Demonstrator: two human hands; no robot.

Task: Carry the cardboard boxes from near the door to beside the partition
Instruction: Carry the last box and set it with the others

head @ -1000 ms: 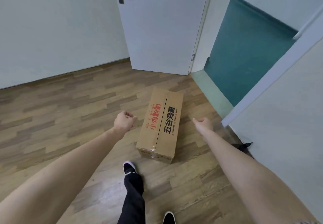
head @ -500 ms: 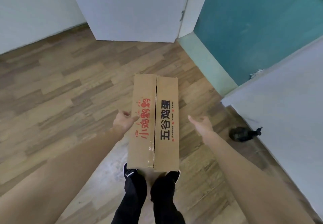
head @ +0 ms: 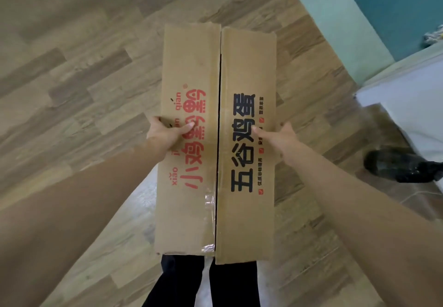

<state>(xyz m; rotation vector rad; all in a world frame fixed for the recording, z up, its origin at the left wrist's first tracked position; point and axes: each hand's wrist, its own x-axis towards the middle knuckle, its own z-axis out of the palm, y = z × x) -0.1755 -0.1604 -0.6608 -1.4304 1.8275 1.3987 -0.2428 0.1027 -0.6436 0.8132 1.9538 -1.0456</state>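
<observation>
Between both hands, over the wooden floor (head: 84, 71), gripping the long cardboard box (head: 215, 71): left hand (head: 165, 134) clasping its left edge, thumb lying across the red print; right hand (head: 280, 136) clasping the right edge, thumb reaching over the black print.

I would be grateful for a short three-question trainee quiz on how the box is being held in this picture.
1. True or false: both hands are on the cardboard box.
2. Where do the thumbs lie? A) on the top flaps B) under the box C) off the box
3. Fill in: the dark object lies on the floor to the person's ____.

Key: 1 true, left hand and right hand hold opposite long edges; 2 A; 3 right.
</observation>
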